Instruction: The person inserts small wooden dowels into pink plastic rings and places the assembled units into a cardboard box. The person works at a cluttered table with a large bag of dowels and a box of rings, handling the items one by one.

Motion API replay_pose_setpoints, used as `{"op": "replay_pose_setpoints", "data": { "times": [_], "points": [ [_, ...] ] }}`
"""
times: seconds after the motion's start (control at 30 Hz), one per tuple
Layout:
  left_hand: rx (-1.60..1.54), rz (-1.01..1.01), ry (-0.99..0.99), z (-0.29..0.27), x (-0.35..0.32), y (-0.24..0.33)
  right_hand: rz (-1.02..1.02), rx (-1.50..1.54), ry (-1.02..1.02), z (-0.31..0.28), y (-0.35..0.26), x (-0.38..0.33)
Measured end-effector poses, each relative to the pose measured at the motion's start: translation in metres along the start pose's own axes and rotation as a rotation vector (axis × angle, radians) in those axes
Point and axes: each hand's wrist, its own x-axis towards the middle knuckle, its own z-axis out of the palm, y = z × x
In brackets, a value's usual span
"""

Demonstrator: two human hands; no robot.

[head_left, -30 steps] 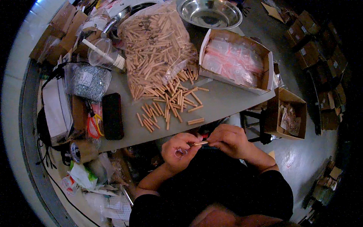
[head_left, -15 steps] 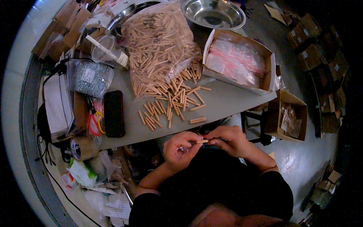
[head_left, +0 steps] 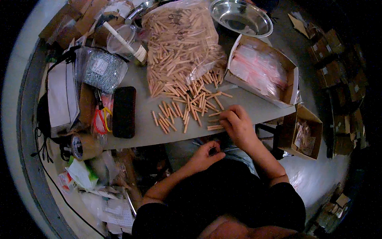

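My right hand (head_left: 237, 124) reaches over the near edge of the grey table (head_left: 143, 133), fingers curled onto a few loose wooden sticks (head_left: 215, 127). More loose wooden sticks (head_left: 187, 107) lie spread on the table, spilling from a big clear bag of sticks (head_left: 179, 44). My left hand (head_left: 205, 156) stays low over my lap, fingers pinched together on something small that I cannot make out.
A black phone (head_left: 123, 112) lies left of the sticks. A cardboard box of small clear bags (head_left: 260, 69) stands at the right, a metal bowl (head_left: 240, 16) behind it. A bag of small metal parts (head_left: 99, 71), a tape roll (head_left: 80, 146) and several boxes crowd the left.
Both hands were together over my lap holding a stick. Now my right hand has gone up to the sticks at the table edge, while the left stays down.
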Motion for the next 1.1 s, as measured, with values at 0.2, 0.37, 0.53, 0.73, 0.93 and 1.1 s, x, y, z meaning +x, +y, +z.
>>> {"op": "replay_pose_setpoints", "data": {
  "times": [0.2, 0.37, 0.53, 0.73, 0.93, 1.1],
  "points": [
    [-0.185, -0.308, -0.04, -0.002, 0.012, 0.021, -0.056, 0.009, -0.142, -0.012, -0.01, 0.006],
    [-0.558, -0.325, -0.052, 0.003, 0.02, 0.003, -0.048, 0.043, -0.115, -0.009, -0.005, 0.002],
    [-0.703, -0.306, -0.039, 0.007, 0.025, -0.01, 0.004, 0.075, -0.137, -0.014, -0.009, 0.001],
    [-0.692, -0.339, -0.048, 0.004, 0.025, -0.007, -0.002, 0.085, -0.146, -0.014, -0.006, 0.0],
    [-0.742, -0.312, -0.043, 0.006, 0.024, -0.009, 0.015, 0.063, -0.154, -0.014, -0.006, 0.001],
    [-0.639, -0.331, -0.052, 0.002, 0.025, 0.002, 0.009, 0.069, -0.159, -0.013, -0.006, 0.003]
  ]
}}
